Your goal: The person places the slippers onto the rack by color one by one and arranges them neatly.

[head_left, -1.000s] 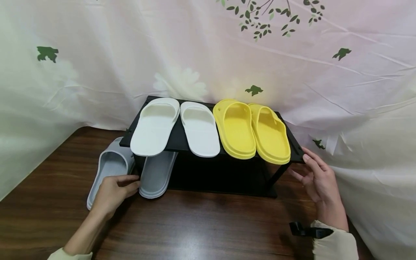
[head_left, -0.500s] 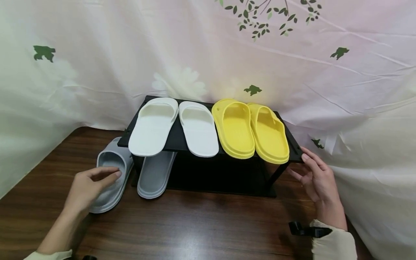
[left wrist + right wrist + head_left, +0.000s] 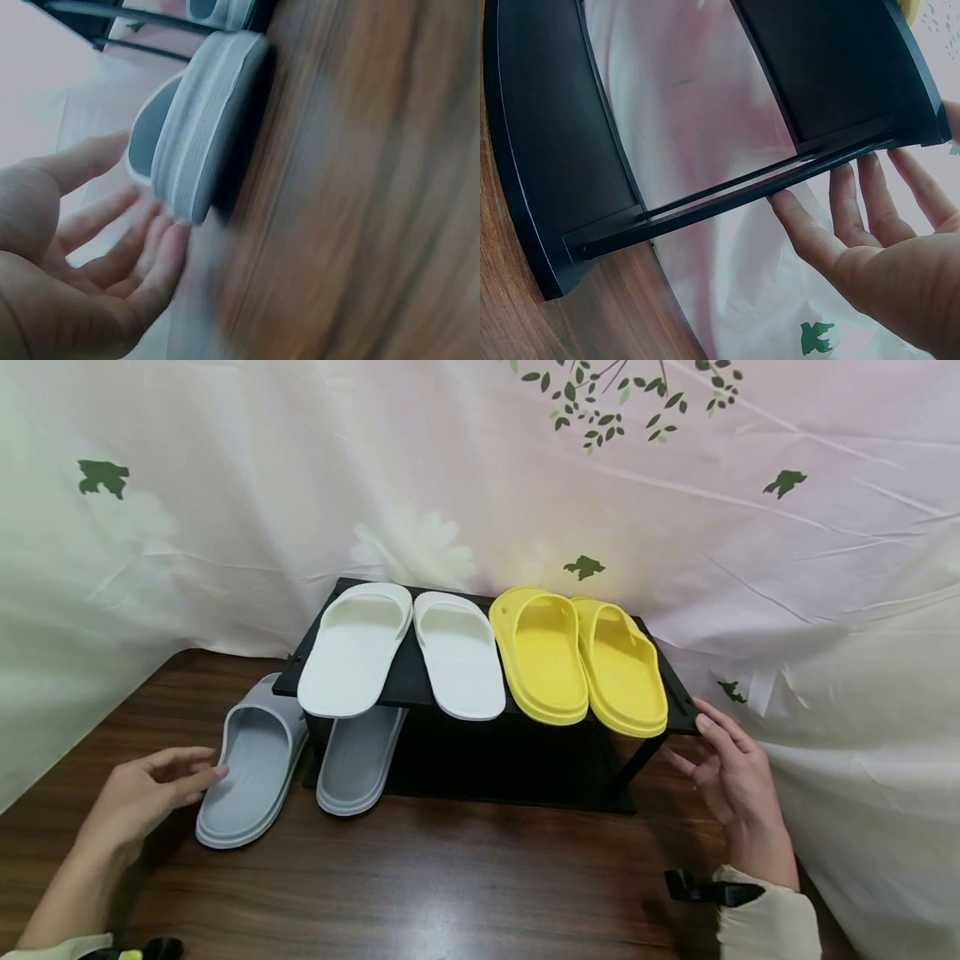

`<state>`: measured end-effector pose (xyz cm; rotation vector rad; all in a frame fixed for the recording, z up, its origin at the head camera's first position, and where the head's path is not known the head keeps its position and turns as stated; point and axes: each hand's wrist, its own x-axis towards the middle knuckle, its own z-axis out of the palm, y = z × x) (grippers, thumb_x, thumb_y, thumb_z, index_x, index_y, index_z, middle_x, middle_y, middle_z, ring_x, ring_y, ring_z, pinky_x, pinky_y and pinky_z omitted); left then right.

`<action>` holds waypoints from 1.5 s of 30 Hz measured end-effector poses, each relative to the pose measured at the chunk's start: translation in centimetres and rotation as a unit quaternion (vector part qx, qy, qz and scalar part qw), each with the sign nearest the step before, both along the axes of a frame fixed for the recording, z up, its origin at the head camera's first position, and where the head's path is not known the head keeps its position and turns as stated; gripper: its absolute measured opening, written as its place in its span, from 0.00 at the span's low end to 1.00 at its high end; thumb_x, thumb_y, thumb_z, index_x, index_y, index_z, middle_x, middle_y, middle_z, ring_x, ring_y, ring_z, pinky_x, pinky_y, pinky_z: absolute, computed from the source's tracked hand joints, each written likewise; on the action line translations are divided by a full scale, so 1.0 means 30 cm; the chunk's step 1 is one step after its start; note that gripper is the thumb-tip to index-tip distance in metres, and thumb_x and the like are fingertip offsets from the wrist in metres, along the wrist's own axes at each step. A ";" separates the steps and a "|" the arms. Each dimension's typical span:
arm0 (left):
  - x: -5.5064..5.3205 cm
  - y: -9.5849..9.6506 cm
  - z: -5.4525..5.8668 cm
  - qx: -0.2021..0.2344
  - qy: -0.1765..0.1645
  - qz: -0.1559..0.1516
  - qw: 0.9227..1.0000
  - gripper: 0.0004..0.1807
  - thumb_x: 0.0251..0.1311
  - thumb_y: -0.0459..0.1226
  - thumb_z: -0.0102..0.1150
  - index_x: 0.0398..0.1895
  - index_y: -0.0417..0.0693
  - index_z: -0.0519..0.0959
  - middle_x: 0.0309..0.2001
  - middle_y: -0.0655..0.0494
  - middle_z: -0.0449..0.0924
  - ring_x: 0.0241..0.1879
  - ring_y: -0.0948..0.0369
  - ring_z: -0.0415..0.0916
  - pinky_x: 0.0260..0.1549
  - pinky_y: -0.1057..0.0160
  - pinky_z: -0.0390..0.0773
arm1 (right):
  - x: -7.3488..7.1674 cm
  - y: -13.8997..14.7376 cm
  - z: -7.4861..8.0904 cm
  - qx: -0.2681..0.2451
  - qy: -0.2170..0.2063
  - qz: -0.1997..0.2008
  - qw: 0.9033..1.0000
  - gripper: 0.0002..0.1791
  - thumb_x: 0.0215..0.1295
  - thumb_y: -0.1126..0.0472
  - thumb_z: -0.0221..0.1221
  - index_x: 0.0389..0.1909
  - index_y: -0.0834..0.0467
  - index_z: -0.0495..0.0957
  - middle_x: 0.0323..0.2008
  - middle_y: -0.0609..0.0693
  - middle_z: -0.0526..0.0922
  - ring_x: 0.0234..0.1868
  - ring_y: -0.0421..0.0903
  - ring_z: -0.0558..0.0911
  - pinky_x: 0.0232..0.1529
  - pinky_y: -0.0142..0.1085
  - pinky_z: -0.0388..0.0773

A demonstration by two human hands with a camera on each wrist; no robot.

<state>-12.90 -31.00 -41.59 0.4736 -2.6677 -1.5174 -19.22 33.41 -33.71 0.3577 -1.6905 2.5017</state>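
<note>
A pair of light grey slippers is split at the left: one grey slipper [image 3: 251,768] lies on the wooden table left of the black two-tier shoe rack [image 3: 517,768], while the other grey slipper [image 3: 358,764] sits on its lower tier. My left hand [image 3: 146,793] is at the outer edge of the left grey slipper, thumb near its rim and fingers loosely bent. In the left wrist view, the fingertips are right at the slipper [image 3: 202,127]. My right hand [image 3: 738,785] rests against the rack's right end, its extended fingers touching the side rail [image 3: 727,199].
White slippers [image 3: 352,660] and yellow slippers [image 3: 543,668] stand side by side on the rack's top tier. A pale curtain [image 3: 465,468] with leaf prints hangs behind and around. The wooden table [image 3: 420,885] extends in front of the rack.
My left hand has left the inner grey slipper on the lower tier, passed over the outer grey slipper and come to its left edge. My right hand has stayed at the rack's corner.
</note>
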 end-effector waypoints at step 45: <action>-0.003 -0.096 -0.018 0.120 -0.050 -0.059 0.990 0.15 0.60 0.42 0.74 0.51 0.54 0.87 0.43 0.62 0.82 0.37 0.65 0.84 0.39 0.57 0.88 | -0.004 0.008 -0.002 0.010 0.000 0.004 1.000 0.18 0.80 0.67 0.49 0.64 0.59 0.79 0.53 0.50 0.84 0.50 0.44 0.85 0.45 0.43 0.87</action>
